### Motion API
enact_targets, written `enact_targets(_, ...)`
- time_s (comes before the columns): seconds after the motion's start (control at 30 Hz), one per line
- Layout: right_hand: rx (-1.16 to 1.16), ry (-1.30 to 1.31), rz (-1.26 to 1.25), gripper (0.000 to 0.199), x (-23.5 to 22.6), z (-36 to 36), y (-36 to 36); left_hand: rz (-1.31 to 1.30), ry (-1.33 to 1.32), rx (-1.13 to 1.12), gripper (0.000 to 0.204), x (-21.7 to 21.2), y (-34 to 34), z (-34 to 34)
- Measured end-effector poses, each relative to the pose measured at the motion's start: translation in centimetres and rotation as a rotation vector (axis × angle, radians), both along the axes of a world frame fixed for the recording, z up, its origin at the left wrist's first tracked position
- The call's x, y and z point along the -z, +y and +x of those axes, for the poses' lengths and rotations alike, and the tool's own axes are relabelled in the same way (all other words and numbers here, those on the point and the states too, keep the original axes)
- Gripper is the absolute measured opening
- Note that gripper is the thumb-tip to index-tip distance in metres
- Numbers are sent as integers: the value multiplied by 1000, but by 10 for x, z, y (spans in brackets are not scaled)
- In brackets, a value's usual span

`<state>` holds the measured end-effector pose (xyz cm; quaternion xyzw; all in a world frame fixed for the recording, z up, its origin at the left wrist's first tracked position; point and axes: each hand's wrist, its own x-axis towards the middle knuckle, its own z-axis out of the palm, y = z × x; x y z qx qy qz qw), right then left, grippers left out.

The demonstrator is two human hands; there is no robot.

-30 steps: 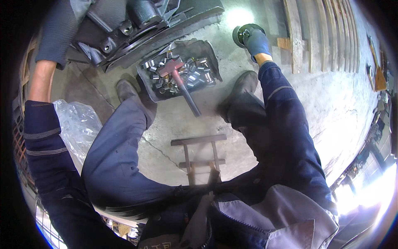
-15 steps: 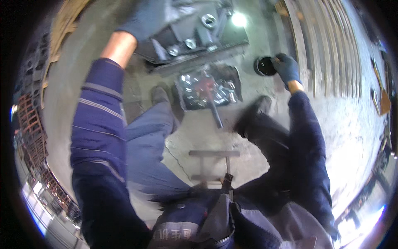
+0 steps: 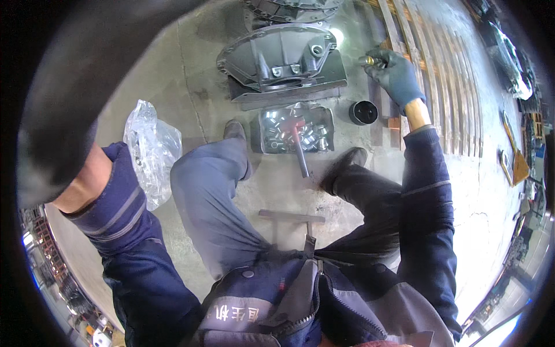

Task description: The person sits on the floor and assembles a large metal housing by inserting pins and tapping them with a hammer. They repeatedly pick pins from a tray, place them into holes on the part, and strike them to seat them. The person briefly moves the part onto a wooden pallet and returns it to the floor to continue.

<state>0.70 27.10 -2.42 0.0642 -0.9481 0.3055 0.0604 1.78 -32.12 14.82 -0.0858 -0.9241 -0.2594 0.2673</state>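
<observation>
My left hand [image 3: 63, 104], in a dark glove, looms very close at the upper left. It is blurred, and its fingers cannot be made out. My right hand [image 3: 399, 78], in a grey-blue glove, is raised at the right with its fingers closed round a small brass-coloured cylindrical piece [image 3: 370, 60]. Below it on the floor stands a round black cup [image 3: 363, 113]. A grey cast-metal housing [image 3: 269, 55] with a ring-shaped insert rests ahead of me. Between my feet, a red-headed hammer [image 3: 298, 136] lies across a tray [image 3: 263, 147] of shiny metal sleeves.
A clear plastic bag [image 3: 151, 153] lies on the floor left of my leg. Wooden slats of a pallet [image 3: 448, 87] stretch along the right. More metal castings [image 3: 292, 10] sit behind the housing. A low bar-shaped stand [image 3: 292, 216] is between my thighs.
My right hand has lifted from the black cup and now holds the brass-coloured piece above it. My left hand has come back from over the housing, close to the camera.
</observation>
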Motion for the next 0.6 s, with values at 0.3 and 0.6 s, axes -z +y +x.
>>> enact_targets(0.3,-136,-23,66,35,16,-62,-54,-91,-123,-242,62,3,-113,-1)
enact_targets(0.6,-130,-61,156,48,33,-79,-57,-82,-203,-271,60,28,-142,16)
